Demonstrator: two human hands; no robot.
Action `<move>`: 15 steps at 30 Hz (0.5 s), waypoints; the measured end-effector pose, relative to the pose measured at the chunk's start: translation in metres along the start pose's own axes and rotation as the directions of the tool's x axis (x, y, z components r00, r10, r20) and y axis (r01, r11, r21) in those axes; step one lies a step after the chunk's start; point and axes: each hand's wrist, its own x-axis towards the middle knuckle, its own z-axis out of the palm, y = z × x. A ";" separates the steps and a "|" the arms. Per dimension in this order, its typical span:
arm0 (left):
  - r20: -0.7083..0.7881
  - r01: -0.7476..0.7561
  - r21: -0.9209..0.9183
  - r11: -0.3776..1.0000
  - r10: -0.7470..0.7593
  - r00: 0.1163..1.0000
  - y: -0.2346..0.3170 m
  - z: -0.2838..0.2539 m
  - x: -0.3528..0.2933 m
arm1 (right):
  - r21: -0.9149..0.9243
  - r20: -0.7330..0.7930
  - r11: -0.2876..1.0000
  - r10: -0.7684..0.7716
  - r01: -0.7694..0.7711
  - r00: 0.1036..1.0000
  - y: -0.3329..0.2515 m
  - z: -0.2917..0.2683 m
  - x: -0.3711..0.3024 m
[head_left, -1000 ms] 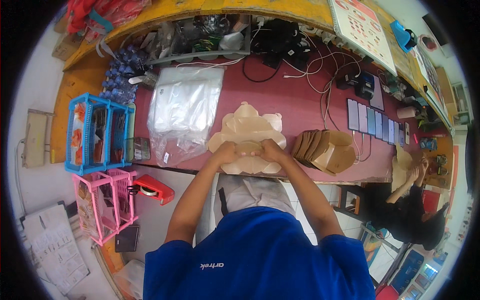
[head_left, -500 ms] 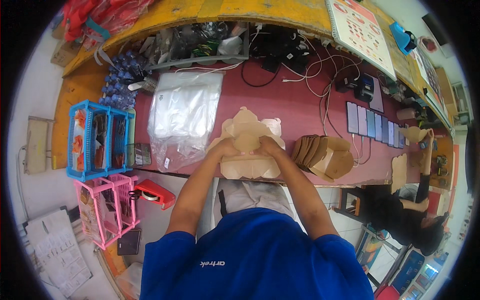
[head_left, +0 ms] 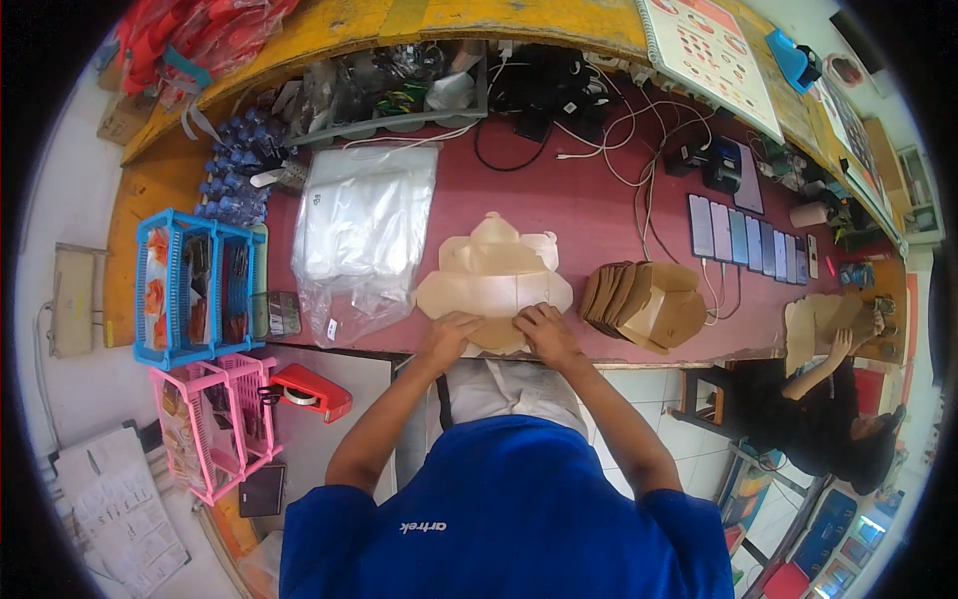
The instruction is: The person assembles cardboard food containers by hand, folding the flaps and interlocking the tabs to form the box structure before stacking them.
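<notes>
- The camera sits on the wearer's head, as I see it, the left of a side-by-side pair; it looks steeply down over the blue shirt;
- it faces across the red tabletop toward the yellow shelf;
- it is near, with the left hand and right hand around mid-view;
- its fisheye reaches from the white wall to a co-worker at far right.

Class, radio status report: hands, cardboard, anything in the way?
Left hand, right hand: on near side. Cardboard blank: mostly unfolded. Stacked boxes: right side, not covering it.
</notes>
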 end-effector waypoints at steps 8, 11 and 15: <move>-0.029 -0.048 0.298 0.953 0.059 0.998 0.046 -0.091 0.031 | -0.109 0.084 0.990 0.099 -0.089 0.992 -0.058 0.022 0.025; 0.129 -0.164 0.386 0.908 0.123 0.984 0.079 -0.077 0.010 | -0.111 0.081 0.986 0.137 -0.128 0.987 -0.074 0.031 0.041; 0.066 -0.018 0.574 0.818 -0.024 0.998 0.036 -0.043 0.003 | -0.017 0.112 0.987 0.160 -0.159 0.981 -0.077 0.045 0.054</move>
